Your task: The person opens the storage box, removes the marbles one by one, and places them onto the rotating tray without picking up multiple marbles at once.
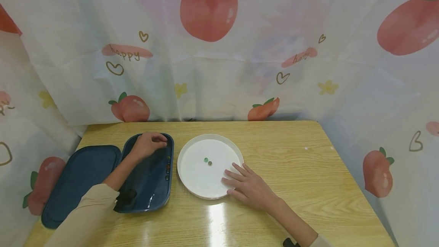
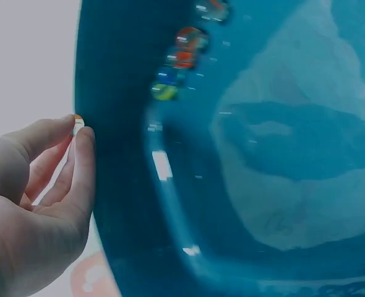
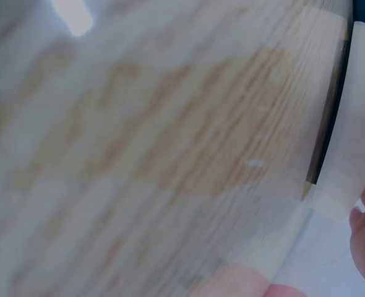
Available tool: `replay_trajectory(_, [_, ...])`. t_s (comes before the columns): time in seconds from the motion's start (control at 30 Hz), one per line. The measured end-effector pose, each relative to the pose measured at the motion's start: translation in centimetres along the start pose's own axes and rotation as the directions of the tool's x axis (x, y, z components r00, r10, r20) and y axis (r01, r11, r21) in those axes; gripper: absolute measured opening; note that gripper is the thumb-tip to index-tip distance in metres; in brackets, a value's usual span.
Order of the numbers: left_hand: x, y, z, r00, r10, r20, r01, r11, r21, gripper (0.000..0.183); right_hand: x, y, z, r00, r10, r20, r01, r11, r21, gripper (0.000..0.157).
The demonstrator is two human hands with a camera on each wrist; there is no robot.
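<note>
My left hand (image 1: 147,147) is over the far end of a dark blue tub (image 1: 147,191). In the left wrist view its thumb and fingertips pinch a small marble (image 2: 78,125) with an orange streak, level with the tub's rim. Several coloured marbles (image 2: 185,59) lie in a row along the tub's side, with a sheen like water around them. My right hand (image 1: 252,186) spreads its fingers over the near right rim of a round white tray (image 1: 195,180). Two marbles, one green (image 1: 206,159) and one brownish (image 1: 210,163), lie inside that tray.
A flat dark blue lid or tray (image 1: 80,174) lies left of the tub. All of it stands on a wooden table (image 1: 291,155). A curtain printed with fruit (image 1: 209,10) hangs behind and at both sides. A dark wrist strap (image 1: 290,242) shows near my right forearm.
</note>
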State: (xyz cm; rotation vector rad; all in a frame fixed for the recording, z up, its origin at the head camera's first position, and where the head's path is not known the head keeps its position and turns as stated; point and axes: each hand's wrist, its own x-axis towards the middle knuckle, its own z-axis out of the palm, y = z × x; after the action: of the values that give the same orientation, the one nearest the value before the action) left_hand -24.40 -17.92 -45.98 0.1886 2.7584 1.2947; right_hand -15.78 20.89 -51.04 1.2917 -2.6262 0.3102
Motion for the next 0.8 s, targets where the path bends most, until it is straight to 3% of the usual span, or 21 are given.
replay_trajectory(0.17, [-0.5,1.7,-1.0,1.0,-0.004,0.016,0.005,0.996,-0.091,0.03,0.1,0.0,0.0,1.0,-0.004,-0.003,0.004,1.0,0.007,0.04])
replay_trajectory(0.3, [-0.7,3.1,-1.0,1.0,-0.001,0.012,0.002,0.993,-0.121,0.031,0.1,0.0,-0.1,1.0,0.004,0.022,-0.003,1.0,0.0,0.041])
replay_trajectory(0.5, [-0.7,5.3,0.3,1.0,0.013,0.021,-0.01,0.987,-0.159,0.029,0.1,0.0,-0.1,0.999,0.004,0.034,-0.004,1.0,-0.001,0.041])
replay_trajectory(0.8, [-0.2,8.3,2.6,0.994,0.105,0.017,-0.1,0.978,-0.181,0.022,0.1,0.0,-0.2,1.0,0.002,0.021,-0.002,1.0,0.004,0.041])
